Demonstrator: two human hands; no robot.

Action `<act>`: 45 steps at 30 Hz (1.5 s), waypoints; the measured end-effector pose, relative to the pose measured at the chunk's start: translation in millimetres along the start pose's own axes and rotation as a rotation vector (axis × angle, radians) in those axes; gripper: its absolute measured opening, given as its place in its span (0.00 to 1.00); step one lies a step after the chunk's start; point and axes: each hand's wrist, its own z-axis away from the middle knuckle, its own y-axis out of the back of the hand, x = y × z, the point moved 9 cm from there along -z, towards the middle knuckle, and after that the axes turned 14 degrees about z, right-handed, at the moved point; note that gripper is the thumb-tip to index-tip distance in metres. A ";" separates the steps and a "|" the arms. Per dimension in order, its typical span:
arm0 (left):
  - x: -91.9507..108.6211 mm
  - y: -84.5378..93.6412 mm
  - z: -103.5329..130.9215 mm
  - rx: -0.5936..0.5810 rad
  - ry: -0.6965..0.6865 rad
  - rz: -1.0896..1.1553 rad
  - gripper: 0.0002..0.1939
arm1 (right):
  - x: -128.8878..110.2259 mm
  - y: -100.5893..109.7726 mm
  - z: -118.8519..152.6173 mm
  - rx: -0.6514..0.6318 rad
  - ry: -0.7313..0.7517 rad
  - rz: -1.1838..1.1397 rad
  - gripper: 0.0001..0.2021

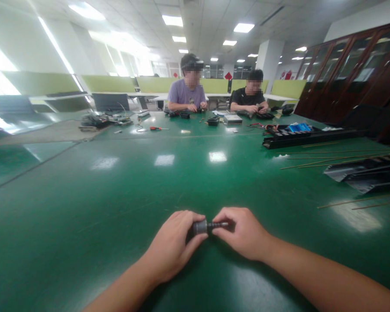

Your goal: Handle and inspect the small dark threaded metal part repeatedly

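Observation:
My left hand (pixel 172 245) is closed round a small grey metal cylinder (pixel 200 227) that looks like a motor. From its right end sticks out a thin, dark, ridged shaft (pixel 217 225) with a brighter tip. The thumb and fingers of my right hand (pixel 245 234) are closed about this shaft, though the exact contact is partly hidden. Both hands are low over the green table (pixel 133 186), near its front, with the cylinder lying sideways between them.
Thin rods (pixel 331 161) and black channel-shaped parts (pixel 370 173) lie at the right. Farther back are a long black tray (pixel 312 136), an orange-handled screwdriver (pixel 158 128) and a pile of parts (pixel 100 120). Two people (pixel 186 91) work with their hands across the table.

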 end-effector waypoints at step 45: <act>-12.9 11.4 -0.1 0.056 0.047 -0.025 0.13 | 10.7 3.4 -3.9 0.001 -0.084 -0.060 0.03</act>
